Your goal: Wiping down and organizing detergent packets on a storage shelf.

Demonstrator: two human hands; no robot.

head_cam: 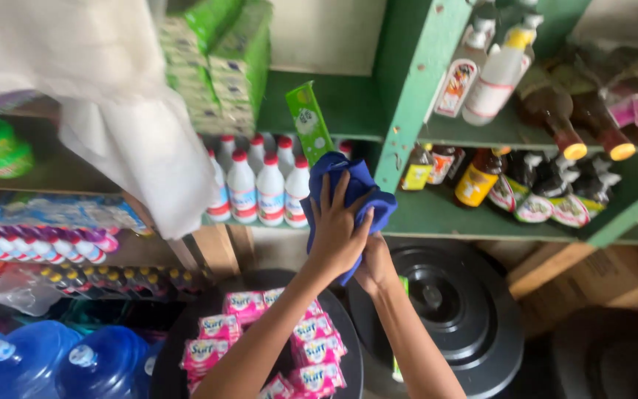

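Note:
My left hand (337, 229) lies flat with fingers spread over a blue cloth (352, 185), pressing it from the front. Just below and behind it, my right hand (375, 267) grips the lower part of the same cloth, mostly hidden by it. Both hands are held up in front of a green wooden shelf (407, 96). A tall green box (309, 122) leans on the shelf just above the cloth. White bottles with red caps (257, 188) stand in a row to the left of the hands.
Pink sachet packs (311, 336) lie on a round black lid (348, 347) below my arms. Another black lid (474, 310) sits to the right. Sauce bottles (481, 177) fill the right shelves. Blue water jugs (97, 362) stand lower left. A white cloth (134, 140) hangs upper left.

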